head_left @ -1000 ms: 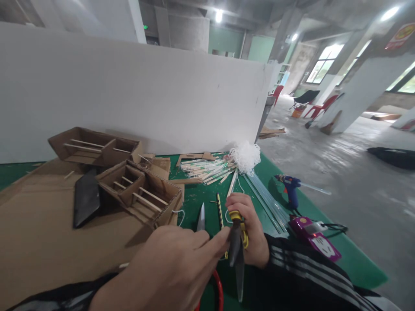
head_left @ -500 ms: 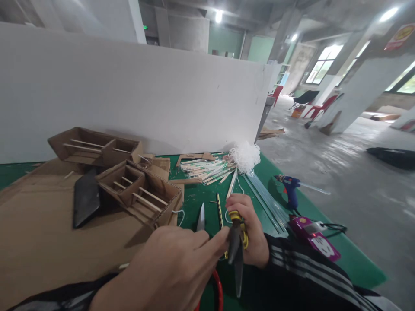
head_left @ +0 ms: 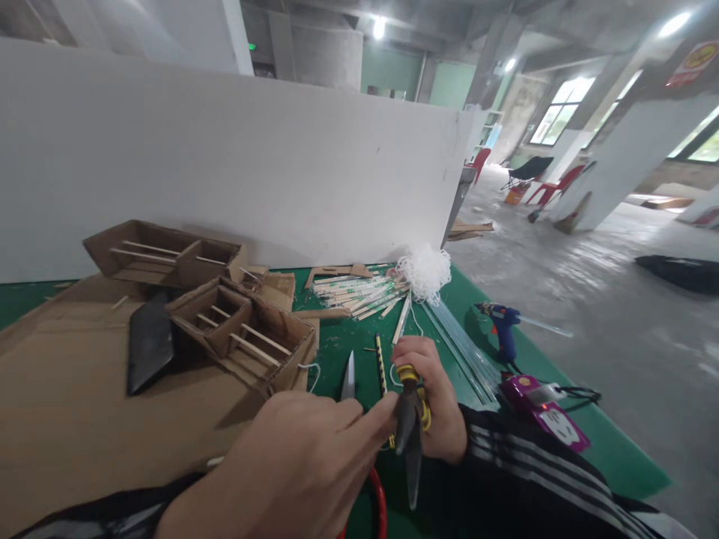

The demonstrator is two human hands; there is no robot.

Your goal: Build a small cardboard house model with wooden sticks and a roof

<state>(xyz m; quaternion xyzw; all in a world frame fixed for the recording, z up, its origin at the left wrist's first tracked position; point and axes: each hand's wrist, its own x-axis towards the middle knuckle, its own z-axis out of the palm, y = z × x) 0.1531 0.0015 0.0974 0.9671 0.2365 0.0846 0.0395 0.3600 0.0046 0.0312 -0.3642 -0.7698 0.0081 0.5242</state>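
My right hand [head_left: 435, 400] is wrapped round a yellow-and-black hand tool [head_left: 412, 442] whose long dark end points back toward me, above the green mat [head_left: 337, 340]. My left hand [head_left: 303, 464] is close to the camera with its fingers pinched together, and the fingertips meet the tool's dark part. What they pinch is hidden. A steel scissor blade [head_left: 348, 376] sticks out beyond my left hand, and a red handle loop [head_left: 380, 498] shows under it.
Cardboard box models with wooden sticks [head_left: 241, 326] and a black phone [head_left: 149, 340] lie on a cardboard sheet [head_left: 67, 419] at left. Chopstick bundles [head_left: 359, 292], white netting [head_left: 425, 271], clear glue sticks [head_left: 463, 348], a blue glue gun [head_left: 502, 329] and a pink device [head_left: 542, 412] sit at right. A white board [head_left: 225, 157] stands behind.
The tool's dark end has drawn up slightly toward my right hand. Both hands stay in nearly the same place.
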